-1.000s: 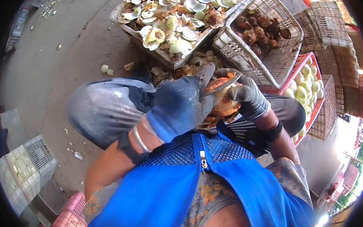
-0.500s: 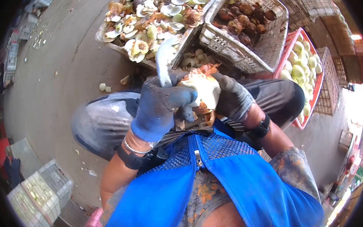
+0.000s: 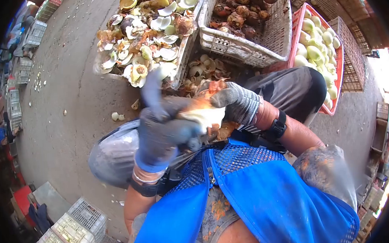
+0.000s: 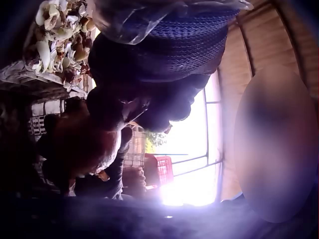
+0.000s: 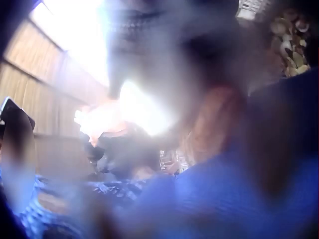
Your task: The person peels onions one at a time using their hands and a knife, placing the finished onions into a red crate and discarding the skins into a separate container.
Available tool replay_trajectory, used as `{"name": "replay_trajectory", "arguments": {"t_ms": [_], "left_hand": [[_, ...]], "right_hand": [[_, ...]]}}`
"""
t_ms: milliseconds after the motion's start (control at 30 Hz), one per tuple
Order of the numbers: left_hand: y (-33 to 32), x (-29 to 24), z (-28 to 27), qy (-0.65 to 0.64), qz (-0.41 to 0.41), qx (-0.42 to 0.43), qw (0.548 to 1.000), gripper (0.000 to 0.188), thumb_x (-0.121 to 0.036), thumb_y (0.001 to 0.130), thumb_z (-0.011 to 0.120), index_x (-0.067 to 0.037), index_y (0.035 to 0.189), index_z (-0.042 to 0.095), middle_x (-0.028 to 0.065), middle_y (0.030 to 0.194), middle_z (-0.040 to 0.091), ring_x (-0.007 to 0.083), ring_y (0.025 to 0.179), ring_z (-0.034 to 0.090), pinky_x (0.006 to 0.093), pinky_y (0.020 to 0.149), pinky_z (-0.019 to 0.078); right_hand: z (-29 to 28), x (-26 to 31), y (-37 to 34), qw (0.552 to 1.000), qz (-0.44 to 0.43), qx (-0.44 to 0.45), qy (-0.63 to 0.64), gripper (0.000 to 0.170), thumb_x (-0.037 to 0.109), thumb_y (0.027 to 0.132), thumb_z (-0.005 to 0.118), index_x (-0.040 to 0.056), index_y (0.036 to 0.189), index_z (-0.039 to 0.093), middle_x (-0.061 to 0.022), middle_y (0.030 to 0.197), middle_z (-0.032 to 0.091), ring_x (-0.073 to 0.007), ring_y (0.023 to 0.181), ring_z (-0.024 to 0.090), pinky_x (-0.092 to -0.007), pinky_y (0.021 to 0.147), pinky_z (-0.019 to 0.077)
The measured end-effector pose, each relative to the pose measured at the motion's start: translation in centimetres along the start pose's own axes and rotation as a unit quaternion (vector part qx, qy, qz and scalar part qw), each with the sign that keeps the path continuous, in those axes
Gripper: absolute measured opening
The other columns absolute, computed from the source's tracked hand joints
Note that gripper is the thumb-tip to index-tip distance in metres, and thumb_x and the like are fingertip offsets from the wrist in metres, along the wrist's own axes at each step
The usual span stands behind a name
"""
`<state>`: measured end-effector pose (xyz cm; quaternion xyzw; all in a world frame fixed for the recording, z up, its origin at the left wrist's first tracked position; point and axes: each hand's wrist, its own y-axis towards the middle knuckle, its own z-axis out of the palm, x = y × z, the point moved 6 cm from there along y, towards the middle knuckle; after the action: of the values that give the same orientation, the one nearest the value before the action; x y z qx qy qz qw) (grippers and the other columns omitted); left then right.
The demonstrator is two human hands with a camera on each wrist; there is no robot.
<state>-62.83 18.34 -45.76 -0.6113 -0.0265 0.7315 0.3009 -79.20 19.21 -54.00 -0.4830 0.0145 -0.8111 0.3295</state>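
In the head view my left hand [image 3: 157, 135], in a dirty blue glove, grips a knife with a curved blade [image 3: 151, 90], blurred and pointing up and away. A partly peeled onion [image 3: 207, 116] sits between the hands, pale below, with reddish-brown skin hanging at its top. Around its right side curl the fingers of my right hand [image 3: 240, 103], in a grey knitted glove. The left thumb lies against the pale side. The left wrist view shows the onion [image 4: 92, 144] dark beneath the left glove; the right wrist view is blurred and washed out.
Ahead stands a crate [image 3: 186, 55] heaped with onion peelings. Beside it, another crate [image 3: 244, 54] holds unpeeled brown onions. A red crate [image 3: 340, 83] of peeled onions [image 3: 317, 47] stands at right. White crates [image 3: 72, 236] lie at lower left. Peelings [image 3: 204, 67] cover the ground between the knees.
The knife has swung from across the onion to up and away on the left. The onion now shows a broad pale peeled side. The head view has shifted.
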Motion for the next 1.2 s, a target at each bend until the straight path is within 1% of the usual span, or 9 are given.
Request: {"name": "replay_trajectory", "arguments": {"t_ms": [33, 167, 233, 267, 367, 433, 800, 1000, 1200], "left_hand": [[-0.2, -0.8, -0.6, -0.087, -0.030, -0.008, 0.996, 0.019, 0.007, 0.075, 0.062, 0.004, 0.093, 0.068, 0.0158, 0.073, 0.069, 0.0132, 0.049, 0.062, 0.0273, 0.042, 0.0506], [1.4, -2.8, -7.6, -0.212, 0.213, -0.060, 0.952, 0.027, -0.004, 0.086, 0.061, 0.004, 0.112, 0.061, 0.0141, 0.068, 0.066, 0.0150, 0.051, 0.062, 0.0257, 0.046, 0.0502], [2.6, -4.7, -11.3, 0.100, 0.155, -0.321, 0.929, 0.022, -0.014, 0.093, 0.065, 0.001, 0.110, 0.062, 0.0117, 0.069, 0.066, 0.0185, 0.057, 0.065, 0.0286, 0.051, 0.0527], [3.0, -5.4, -10.8, 0.308, 0.312, -0.330, 0.836, 0.026, -0.022, 0.096, 0.068, -0.001, 0.112, 0.065, 0.0067, 0.073, 0.067, 0.0189, 0.062, 0.067, 0.0313, 0.057, 0.0559], [3.6, 0.5, -9.9, 0.298, 0.366, -0.235, 0.850, 0.029, -0.019, 0.093, 0.072, -0.004, 0.118, 0.070, 0.0080, 0.079, 0.072, 0.0209, 0.065, 0.068, 0.0337, 0.062, 0.0574], [1.6, 0.4, -3.8, 0.461, 0.263, -0.122, 0.839, 0.042, -0.009, 0.092, 0.071, -0.001, 0.133, 0.065, 0.0144, 0.114, 0.076, 0.0186, 0.094, 0.073, 0.0313, 0.081, 0.0569], [0.6, 2.8, 0.5, 0.539, 0.268, -0.108, 0.791, 0.039, -0.008, 0.086, 0.071, -0.010, 0.125, 0.073, 0.0172, 0.093, 0.075, 0.0332, 0.077, 0.074, 0.0399, 0.067, 0.0578], [2.3, 4.4, -0.3, 0.508, 0.279, -0.158, 0.799, 0.047, -0.005, 0.084, 0.068, -0.015, 0.130, 0.070, 0.0190, 0.083, 0.071, 0.0374, 0.069, 0.070, 0.0431, 0.062, 0.0552], [2.2, 5.2, -0.2, 0.549, 0.274, -0.151, 0.775, 0.052, -0.008, 0.082, 0.069, -0.014, 0.134, 0.067, 0.0175, 0.081, 0.071, 0.0374, 0.069, 0.069, 0.0449, 0.062, 0.0546]], "right_hand": [[0.3, -0.1, 0.0, 1.000, 0.001, 0.002, 0.001, 0.027, 0.022, 0.084, 0.079, 0.0017, 0.099, 0.070, -0.0090, 0.101, 0.068, -0.0213, 0.091, 0.065, -0.0363, 0.086, 0.0525], [0.3, -0.2, 0.2, 0.934, -0.039, 0.140, 0.325, 0.028, 0.022, 0.083, 0.077, -0.0016, 0.095, 0.068, -0.0109, 0.094, 0.068, -0.0232, 0.083, 0.064, -0.0349, 0.077, 0.0496], [-2.0, -0.7, -0.6, 0.931, -0.038, -0.011, 0.363, 0.034, 0.020, 0.084, 0.076, -0.0030, 0.108, 0.068, -0.0134, 0.104, 0.072, -0.0262, 0.094, 0.068, -0.0383, 0.088, 0.0538], [-2.5, -0.9, -0.9, 0.934, -0.037, -0.007, 0.356, 0.034, 0.020, 0.084, 0.076, -0.0030, 0.108, 0.068, -0.0134, 0.104, 0.072, -0.0262, 0.094, 0.068, -0.0383, 0.088, 0.0538], [-4.9, -1.3, -1.4, 0.935, -0.077, -0.080, 0.337, 0.050, 0.019, 0.084, 0.076, -0.0040, 0.125, 0.062, -0.0158, 0.114, 0.071, -0.0291, 0.105, 0.069, -0.0426, 0.099, 0.0538], [-4.5, -0.6, -1.2, 0.928, -0.091, -0.026, 0.360, 0.075, 0.018, 0.076, 0.083, -0.0076, 0.138, 0.050, -0.0228, 0.132, 0.063, -0.0389, 0.120, 0.063, -0.0510, 0.106, 0.0495], [-3.5, -0.4, -0.7, 0.919, -0.079, 0.109, 0.371, 0.073, 0.020, 0.077, 0.081, -0.0089, 0.137, 0.051, -0.0231, 0.132, 0.063, -0.0385, 0.123, 0.060, -0.0526, 0.112, 0.0436], [-1.8, 0.2, -0.7, 0.941, -0.084, -0.086, 0.315, 0.061, 0.032, 0.085, 0.077, -0.0014, 0.133, 0.057, -0.0148, 0.123, 0.068, -0.0282, 0.112, 0.066, -0.0415, 0.101, 0.0518], [-2.3, 1.7, 0.0, 0.978, -0.123, -0.103, 0.133, 0.063, 0.029, 0.083, 0.078, -0.0018, 0.133, 0.056, -0.0134, 0.121, 0.067, -0.0249, 0.109, 0.067, -0.0379, 0.097, 0.0541]]}}
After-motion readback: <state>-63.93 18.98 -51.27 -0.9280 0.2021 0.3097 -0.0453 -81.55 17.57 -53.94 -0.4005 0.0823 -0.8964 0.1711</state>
